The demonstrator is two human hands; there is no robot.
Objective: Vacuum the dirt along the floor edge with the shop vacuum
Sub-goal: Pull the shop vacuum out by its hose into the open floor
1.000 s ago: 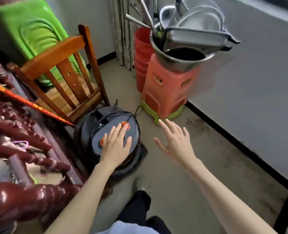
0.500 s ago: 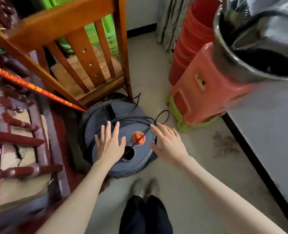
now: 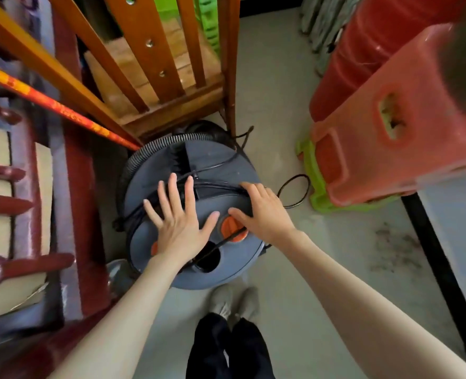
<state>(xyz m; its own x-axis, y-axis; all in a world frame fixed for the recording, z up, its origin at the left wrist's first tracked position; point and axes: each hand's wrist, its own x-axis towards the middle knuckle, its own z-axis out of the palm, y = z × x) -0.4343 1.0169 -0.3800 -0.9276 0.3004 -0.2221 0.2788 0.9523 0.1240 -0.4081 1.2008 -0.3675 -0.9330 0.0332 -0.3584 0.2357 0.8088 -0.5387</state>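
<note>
The grey round shop vacuum [image 3: 220, 165] stands on the floor below me, with orange knobs on its lid, a ribbed hose coiled round its back and a black cord [image 3: 294, 191] lying over the top. My left hand [image 3: 178, 224] lies flat on the lid with fingers spread. My right hand [image 3: 264, 212] rests on the lid's right side, fingers bent over the cord near the orange knob [image 3: 231, 228]. A patch of dirt [image 3: 393, 247] lies on the floor by the black skirting strip [image 3: 439, 258] at the right.
A wooden chair [image 3: 171, 77] stands close behind the vacuum. Dark red carved furniture [image 3: 70, 187] fills the left. Stacked red and green plastic stools [image 3: 390, 119] crowd the right. My feet [image 3: 234, 302] are just before the vacuum.
The view has closed in on the vacuum. My right hand has come onto the lid's right side over the cord, and my left hand has slid further across the lid.
</note>
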